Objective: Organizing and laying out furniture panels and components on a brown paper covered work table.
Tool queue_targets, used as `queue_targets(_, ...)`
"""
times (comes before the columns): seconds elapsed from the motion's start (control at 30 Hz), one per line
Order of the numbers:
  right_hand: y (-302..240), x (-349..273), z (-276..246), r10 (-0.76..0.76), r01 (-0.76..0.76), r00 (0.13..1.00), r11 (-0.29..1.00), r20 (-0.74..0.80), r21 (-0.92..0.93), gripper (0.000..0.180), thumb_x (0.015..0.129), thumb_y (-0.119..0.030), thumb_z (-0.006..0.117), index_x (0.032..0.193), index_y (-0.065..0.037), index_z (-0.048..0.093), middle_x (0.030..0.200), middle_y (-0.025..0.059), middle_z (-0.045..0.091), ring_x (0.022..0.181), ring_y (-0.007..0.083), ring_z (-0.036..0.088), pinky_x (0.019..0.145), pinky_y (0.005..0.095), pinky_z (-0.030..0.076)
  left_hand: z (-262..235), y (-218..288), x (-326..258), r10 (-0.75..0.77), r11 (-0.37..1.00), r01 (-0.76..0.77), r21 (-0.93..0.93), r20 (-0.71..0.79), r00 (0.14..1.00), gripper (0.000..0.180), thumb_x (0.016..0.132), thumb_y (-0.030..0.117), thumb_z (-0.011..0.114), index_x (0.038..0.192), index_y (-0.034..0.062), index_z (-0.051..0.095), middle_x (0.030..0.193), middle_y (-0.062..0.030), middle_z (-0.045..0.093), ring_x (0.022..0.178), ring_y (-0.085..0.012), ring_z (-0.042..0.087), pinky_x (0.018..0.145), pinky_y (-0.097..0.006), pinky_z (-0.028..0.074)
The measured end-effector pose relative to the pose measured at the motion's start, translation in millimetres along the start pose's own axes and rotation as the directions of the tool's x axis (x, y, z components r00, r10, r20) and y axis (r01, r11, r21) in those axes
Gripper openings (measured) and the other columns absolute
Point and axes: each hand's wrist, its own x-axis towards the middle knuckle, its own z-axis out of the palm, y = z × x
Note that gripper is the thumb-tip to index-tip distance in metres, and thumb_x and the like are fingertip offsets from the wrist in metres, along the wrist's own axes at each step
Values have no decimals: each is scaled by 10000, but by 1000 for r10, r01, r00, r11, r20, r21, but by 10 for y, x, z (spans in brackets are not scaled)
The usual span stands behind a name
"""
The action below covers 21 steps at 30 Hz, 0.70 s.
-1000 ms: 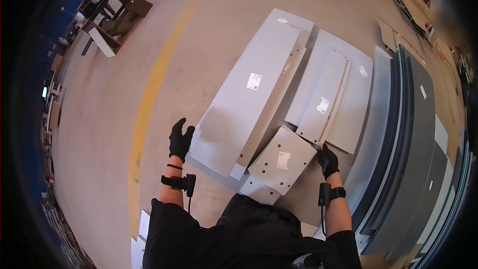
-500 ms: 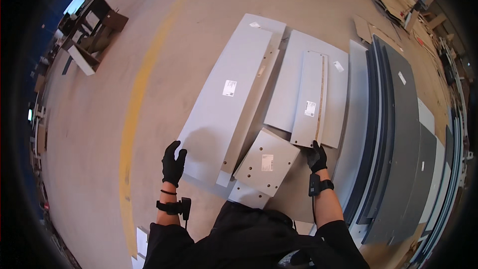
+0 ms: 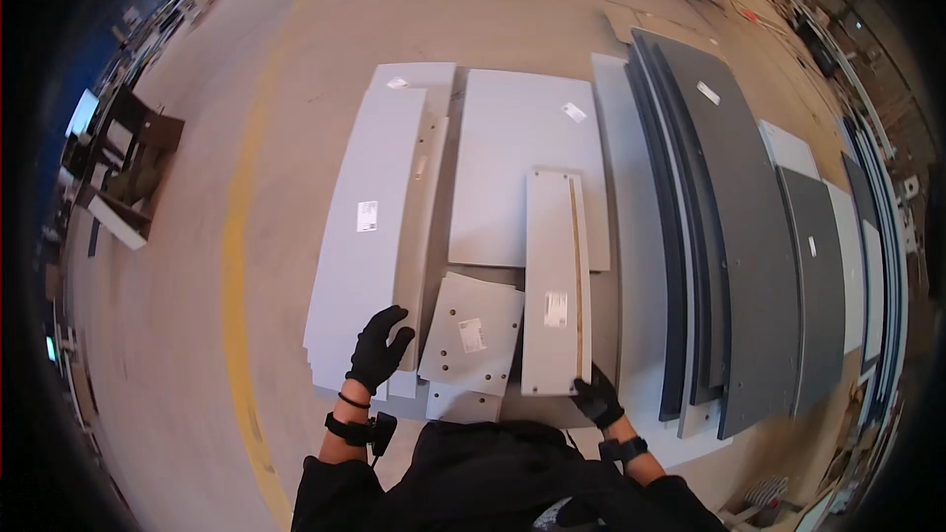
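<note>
My right hand (image 3: pixel 597 400), in a black glove, grips the near right corner of a narrow light-grey panel (image 3: pixel 554 256). That panel has a brown groove down its right side, a white label and holes at its ends. Its far end overlaps a wide grey panel (image 3: pixel 522 138). My left hand (image 3: pixel 378 349), also gloved in black, is held with fingers apart near the front of a long grey panel (image 3: pixel 345 276) and holds nothing. Between my hands lies a small stack of short grey panels (image 3: pixel 458 310) with dark holes and a label.
To the right lean or lie several dark-grey panels (image 3: pixel 724 187) in a stack, with more boards (image 3: pixel 813 266) beyond. A yellow floor line (image 3: pixel 235 305) runs along the left. Far left stands a desk (image 3: pixel 123 158) with a screen. Cardboard (image 3: pixel 660 28) lies at the far right.
The narrow panel has been drawn nearer to me with my right hand on its corner. My left hand has moved right, over the long panel's near end. The view has turned rightward.
</note>
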Motion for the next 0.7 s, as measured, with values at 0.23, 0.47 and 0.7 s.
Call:
queue_targets(0.23,468,-1124,-545,147,-137,986,984,-83,116,613,812,19,571,1350,-62,289,1012,91,562,775,195,597,660,343,547,219,129,-31,-22,1000,23,-2,155,988,318,800,188,645,1077,52,569,1085,-149,580,1021,-308,554,865,-370,456)
queue_targets(0.47,711,-1229,-926,44,-12,991,970,-126,242,600,819,-27,583,1345,-99,303,981,78,544,731,179,568,652,355,553,666,389,39,105,994,-95,-46,307,946,315,812,207,627,1084,61,563,1110,-146,564,1052,-306,538,886,-380,441)
queue_targets(0.7,1335,-1139,-1502,-107,374,856,802,-505,465,307,864,-137,561,1139,-38,466,892,87,568,827,202,548,722,349,481,464,374,-68,69,996,-81,41,241,968,349,808,214,639,1107,56,552,1114,-148,565,1053,-303,534,901,-370,430)
